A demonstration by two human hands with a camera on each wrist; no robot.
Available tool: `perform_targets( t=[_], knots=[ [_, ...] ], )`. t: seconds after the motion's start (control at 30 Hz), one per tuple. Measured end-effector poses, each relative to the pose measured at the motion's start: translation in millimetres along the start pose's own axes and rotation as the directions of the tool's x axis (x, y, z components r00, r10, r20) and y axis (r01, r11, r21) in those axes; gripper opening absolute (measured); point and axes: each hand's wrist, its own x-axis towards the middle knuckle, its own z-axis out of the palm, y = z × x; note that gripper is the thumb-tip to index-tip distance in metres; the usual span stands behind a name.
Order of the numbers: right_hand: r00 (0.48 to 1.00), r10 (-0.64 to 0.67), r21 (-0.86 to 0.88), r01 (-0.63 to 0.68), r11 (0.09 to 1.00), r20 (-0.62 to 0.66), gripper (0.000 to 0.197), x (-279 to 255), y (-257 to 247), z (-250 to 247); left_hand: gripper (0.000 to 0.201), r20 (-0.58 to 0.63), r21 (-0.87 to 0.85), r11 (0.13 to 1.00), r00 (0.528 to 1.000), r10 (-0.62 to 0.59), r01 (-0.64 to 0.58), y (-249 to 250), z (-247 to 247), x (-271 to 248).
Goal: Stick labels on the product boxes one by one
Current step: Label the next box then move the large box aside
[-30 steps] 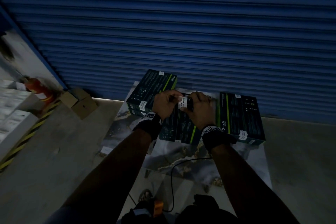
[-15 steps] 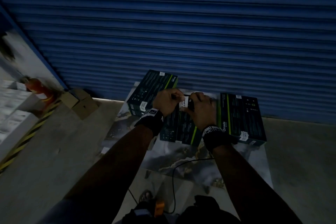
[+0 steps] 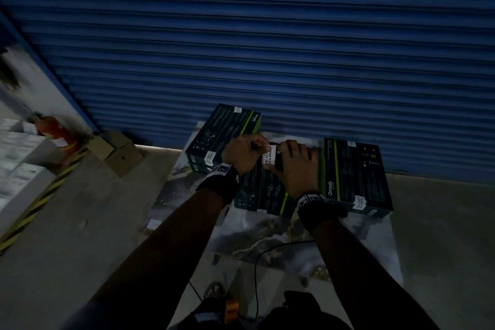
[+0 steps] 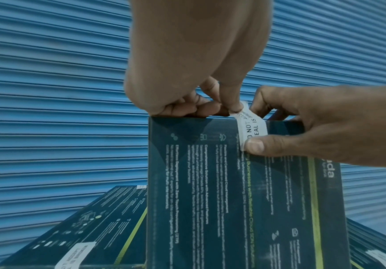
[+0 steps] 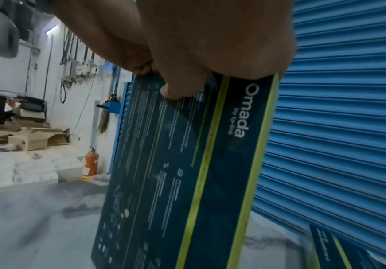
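Observation:
A dark teal product box (image 4: 210,200) with lime stripes stands on end between two stacks; the right wrist view shows its printed face (image 5: 198,172). A white seal label (image 4: 252,127) bends over its top edge. My left hand (image 3: 246,153) pinches the label's upper end (image 3: 269,159) at the top edge, fingers (image 4: 210,107) curled. My right hand (image 3: 292,166) grips the box top, its thumb (image 4: 255,146) pressing the label's lower end against the face. In the right wrist view the thumb (image 5: 178,91) hides the label.
Labelled teal boxes lie stacked at left (image 3: 225,134) and right (image 3: 356,174) on a marbled sheet (image 3: 267,236). A blue roller shutter (image 3: 267,48) stands close behind. A cardboard box (image 3: 115,150), an orange extinguisher (image 3: 56,134) and white blocks (image 3: 18,169) are at left. A black cable (image 3: 257,262) crosses the sheet.
Both hands stay at the box's top edge. More of the label now lies down the near face under the right thumb.

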Motion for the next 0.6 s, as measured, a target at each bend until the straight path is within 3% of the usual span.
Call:
perform_targets(
  t=[0.37, 0.6],
  knots=[
    [0.997, 0.073, 0.045, -0.073, 0.996, 0.0, 0.061, 1, -8, -6, 0.013, -0.004, 0.019, 1.0, 1.0, 0.011, -0.011, 1, -2, -1],
    [0.997, 0.074, 0.081, -0.072, 0.994, -0.024, 0.063, -6, -7, -6, 0.012, 0.018, 0.224, 0.969, 0.995, 0.103, -0.104, 8, -6, -8]
  ],
)
